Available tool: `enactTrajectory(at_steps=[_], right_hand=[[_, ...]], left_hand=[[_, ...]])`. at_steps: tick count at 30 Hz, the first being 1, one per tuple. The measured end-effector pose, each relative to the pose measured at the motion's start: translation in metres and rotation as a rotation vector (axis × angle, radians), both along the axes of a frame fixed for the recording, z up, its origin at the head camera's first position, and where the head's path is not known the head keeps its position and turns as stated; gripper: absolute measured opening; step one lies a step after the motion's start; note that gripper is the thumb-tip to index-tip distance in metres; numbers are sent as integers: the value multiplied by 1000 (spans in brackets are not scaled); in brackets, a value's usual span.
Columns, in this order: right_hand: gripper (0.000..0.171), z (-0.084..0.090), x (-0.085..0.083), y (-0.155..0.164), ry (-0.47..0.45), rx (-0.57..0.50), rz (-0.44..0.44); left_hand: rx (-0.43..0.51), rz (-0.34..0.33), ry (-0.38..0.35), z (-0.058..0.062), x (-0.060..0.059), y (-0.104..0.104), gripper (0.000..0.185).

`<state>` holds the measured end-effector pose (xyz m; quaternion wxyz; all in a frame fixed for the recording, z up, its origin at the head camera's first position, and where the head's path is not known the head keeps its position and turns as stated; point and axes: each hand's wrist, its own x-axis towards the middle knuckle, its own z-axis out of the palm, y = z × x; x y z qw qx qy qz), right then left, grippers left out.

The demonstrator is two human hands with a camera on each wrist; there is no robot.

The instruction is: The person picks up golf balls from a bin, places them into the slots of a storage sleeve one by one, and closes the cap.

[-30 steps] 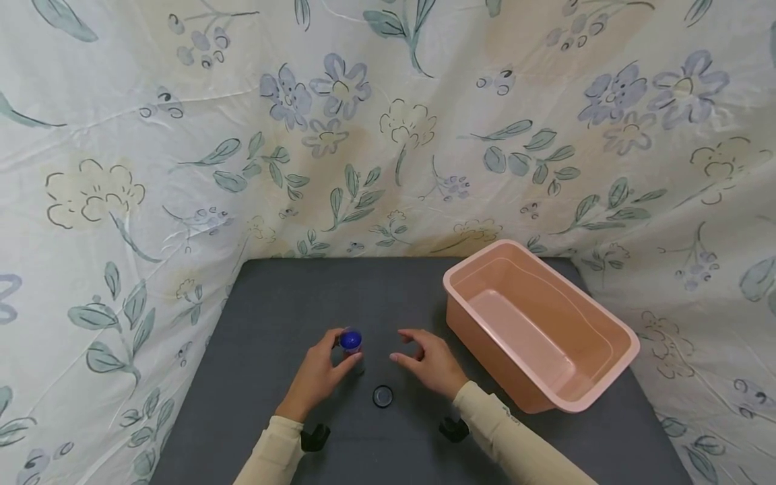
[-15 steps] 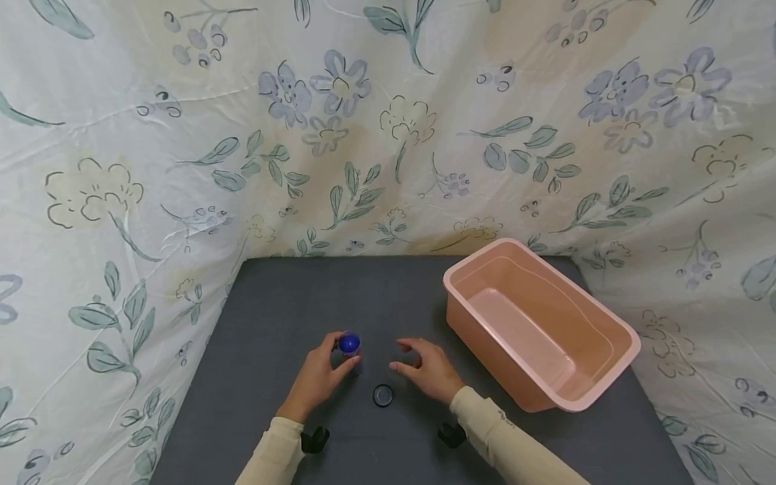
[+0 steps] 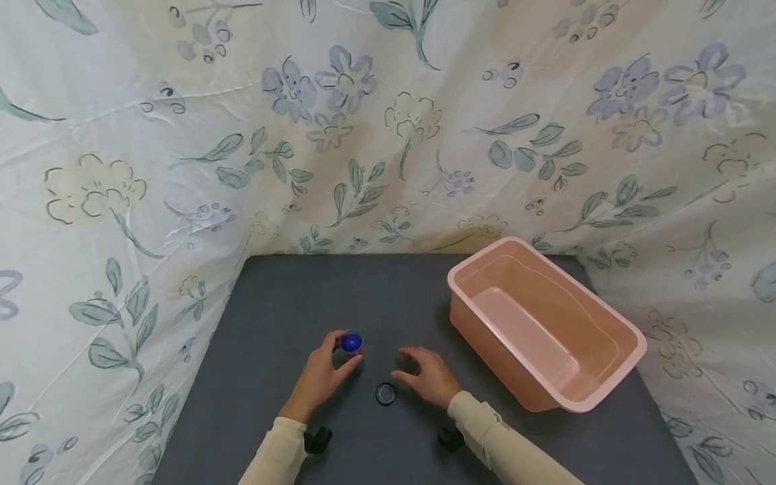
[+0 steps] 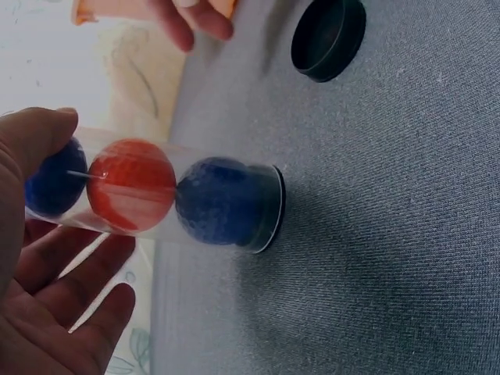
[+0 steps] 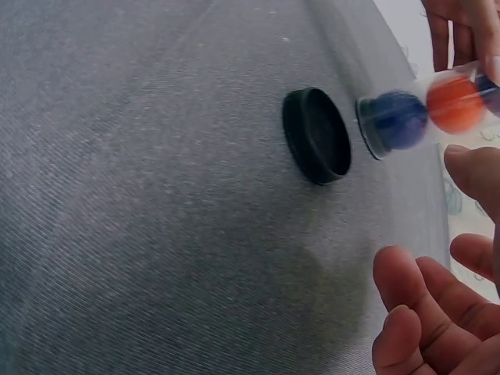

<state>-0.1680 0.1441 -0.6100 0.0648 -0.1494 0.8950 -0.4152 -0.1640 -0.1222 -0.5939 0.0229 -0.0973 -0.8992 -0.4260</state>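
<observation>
the left hand [image 3: 319,377] holds the clear tube [image 4: 156,195] of balls upright on the grey table [image 3: 273,316]. the right hand [image 3: 428,377] is loose, holding nothing, just beside the black cap [image 3: 384,393] near the tube.

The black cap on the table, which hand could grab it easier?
Probably the right hand. It is free, with loosely bent fingers, right beside the black cap. The left hand is busy holding the clear tube of balls upright on the grey table.
</observation>
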Motion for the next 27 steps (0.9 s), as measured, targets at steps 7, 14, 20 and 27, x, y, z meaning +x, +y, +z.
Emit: enactTrajectory(at_steps=[7,14,20,27], right_hand=[[56,-10,1,-5,39,87,73],[59,-7,1,-15,-12,173,158],[64,-6,3,-21,-30,256,183],[72,-3,4,-26,-31,320,202]], left_hand=[[15,3,-14,3,1,-4,64],[26,16,-28,6,1,-6,68],[38,27,-37,5,2,-6,71],[38,29,-27,4,2,-8,72]])
